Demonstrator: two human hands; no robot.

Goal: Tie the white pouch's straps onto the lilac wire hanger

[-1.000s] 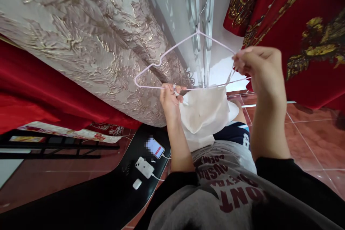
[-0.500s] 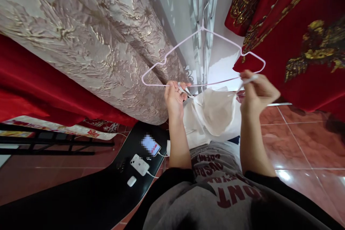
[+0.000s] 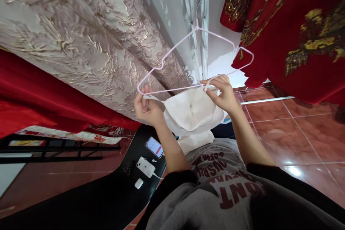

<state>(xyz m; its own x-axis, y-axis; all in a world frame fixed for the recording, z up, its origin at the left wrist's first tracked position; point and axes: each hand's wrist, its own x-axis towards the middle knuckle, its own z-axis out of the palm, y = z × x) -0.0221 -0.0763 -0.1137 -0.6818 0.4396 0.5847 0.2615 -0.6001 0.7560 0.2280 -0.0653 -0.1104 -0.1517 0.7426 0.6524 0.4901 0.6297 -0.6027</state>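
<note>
Now, garment (image 3: 192,111): pale, soft, spread just below the hanger's lower bar (image 3: 175,89), above the grey shirt (image 3: 185,201).
Hanger (image 3: 197,28): pink, raised in front of a white rack (image 3: 205,36); whether its hook bears weight cannot be told.
Left strap (image 3: 153,97): near the hanger's lower left corner, held by the left hand (image 3: 148,111), fingers curled narrow.
Right strap (image 3: 210,79): looped at the right hand (image 3: 225,93), thumb and fingers close together on it beside the lower bar.
Progress: apparently partway; garment and hanger meet, both straps in hand. The left notch (image 3: 161,66) is bare; the right notch (image 3: 235,48) carries a small pale bit, too fine to identify. Neither strap looks settled.
Drapes: cream cloth (image 3: 107,43) at left, red cloth (image 3: 264,61) at right.
Bench (image 3: 102,190): black, bearing two phones (image 3: 145,167) and a white case (image 3: 138,183).
</note>
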